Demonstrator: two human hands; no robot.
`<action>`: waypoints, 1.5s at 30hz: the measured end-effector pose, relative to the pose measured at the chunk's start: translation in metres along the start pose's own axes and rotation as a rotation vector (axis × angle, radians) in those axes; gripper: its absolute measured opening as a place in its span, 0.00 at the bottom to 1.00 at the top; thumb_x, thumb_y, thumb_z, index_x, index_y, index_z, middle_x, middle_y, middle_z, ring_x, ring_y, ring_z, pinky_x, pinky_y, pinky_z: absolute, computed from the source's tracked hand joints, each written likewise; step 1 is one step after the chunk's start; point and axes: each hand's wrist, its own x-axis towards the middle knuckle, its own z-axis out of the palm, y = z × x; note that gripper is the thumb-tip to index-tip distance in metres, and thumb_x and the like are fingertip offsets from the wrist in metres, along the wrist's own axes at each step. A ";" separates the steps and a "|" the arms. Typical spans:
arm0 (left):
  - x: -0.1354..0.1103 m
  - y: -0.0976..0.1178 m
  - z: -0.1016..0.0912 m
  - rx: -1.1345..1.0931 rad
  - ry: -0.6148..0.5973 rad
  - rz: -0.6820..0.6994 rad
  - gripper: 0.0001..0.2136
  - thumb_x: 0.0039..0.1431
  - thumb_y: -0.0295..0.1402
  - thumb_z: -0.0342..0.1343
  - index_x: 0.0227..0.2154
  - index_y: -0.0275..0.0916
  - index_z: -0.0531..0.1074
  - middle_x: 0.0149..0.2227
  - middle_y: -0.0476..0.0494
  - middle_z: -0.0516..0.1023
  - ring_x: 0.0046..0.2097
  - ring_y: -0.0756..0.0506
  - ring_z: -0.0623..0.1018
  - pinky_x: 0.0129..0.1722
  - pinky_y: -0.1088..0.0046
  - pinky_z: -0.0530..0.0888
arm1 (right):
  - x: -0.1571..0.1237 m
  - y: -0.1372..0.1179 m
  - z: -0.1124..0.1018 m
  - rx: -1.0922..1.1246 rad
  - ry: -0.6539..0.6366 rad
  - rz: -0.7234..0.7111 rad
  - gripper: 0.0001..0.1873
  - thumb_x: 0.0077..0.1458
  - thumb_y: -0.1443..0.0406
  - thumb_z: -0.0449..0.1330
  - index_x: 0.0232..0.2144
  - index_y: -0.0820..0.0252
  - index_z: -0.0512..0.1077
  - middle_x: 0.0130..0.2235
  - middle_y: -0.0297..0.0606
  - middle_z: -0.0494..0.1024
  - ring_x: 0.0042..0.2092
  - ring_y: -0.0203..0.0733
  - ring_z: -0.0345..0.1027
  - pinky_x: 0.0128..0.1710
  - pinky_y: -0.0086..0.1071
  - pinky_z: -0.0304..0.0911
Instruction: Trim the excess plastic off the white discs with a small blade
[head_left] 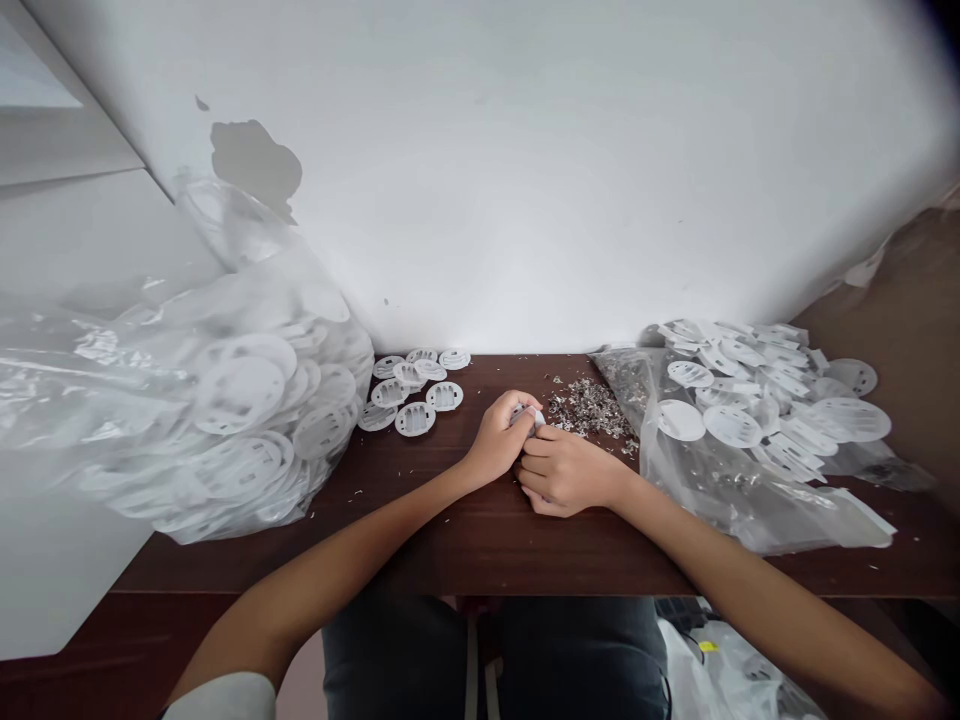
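Observation:
Both my hands meet over the middle of the dark wooden table. My left hand [501, 438] is closed around a white round plastic piece [538, 421], of which only a small part shows between the fingers. Against it presses my right hand [559, 470], its fingers curled; whatever is pinched there is hidden. Just beyond the right hand lies a pile of small metal clips [592, 408]. To the left, several white round plastic pieces with slotted recesses [415, 419] rest loosely on the table.
A large clear plastic bag [247, 430] full of similar round pieces stands at the left. Another opened bag [720, 500] lies at the right, with white round pieces [731, 426] heaped on it. A white wall [525, 200] rises behind the table [480, 560]. Tiny scraps are scattered about.

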 end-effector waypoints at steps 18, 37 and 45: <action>-0.002 0.004 -0.001 0.016 0.018 0.078 0.08 0.68 0.30 0.48 0.37 0.42 0.73 0.39 0.46 0.76 0.43 0.46 0.76 0.47 0.67 0.71 | 0.002 -0.002 -0.002 -0.010 -0.009 0.024 0.12 0.62 0.64 0.55 0.26 0.60 0.72 0.28 0.37 0.70 0.34 0.43 0.56 0.44 0.40 0.52; -0.002 0.003 -0.001 -0.147 0.015 -0.014 0.13 0.67 0.30 0.46 0.38 0.41 0.77 0.43 0.45 0.81 0.46 0.44 0.78 0.49 0.66 0.73 | 0.002 -0.004 -0.003 -0.054 0.004 0.025 0.13 0.62 0.64 0.54 0.26 0.60 0.72 0.27 0.37 0.69 0.34 0.43 0.54 0.41 0.40 0.48; -0.001 -0.004 0.001 -0.154 0.034 -0.031 0.12 0.66 0.30 0.47 0.39 0.41 0.77 0.43 0.45 0.81 0.46 0.44 0.78 0.48 0.67 0.74 | 0.003 -0.004 -0.002 -0.035 -0.006 0.021 0.14 0.63 0.64 0.54 0.26 0.59 0.72 0.27 0.37 0.69 0.34 0.43 0.54 0.40 0.40 0.48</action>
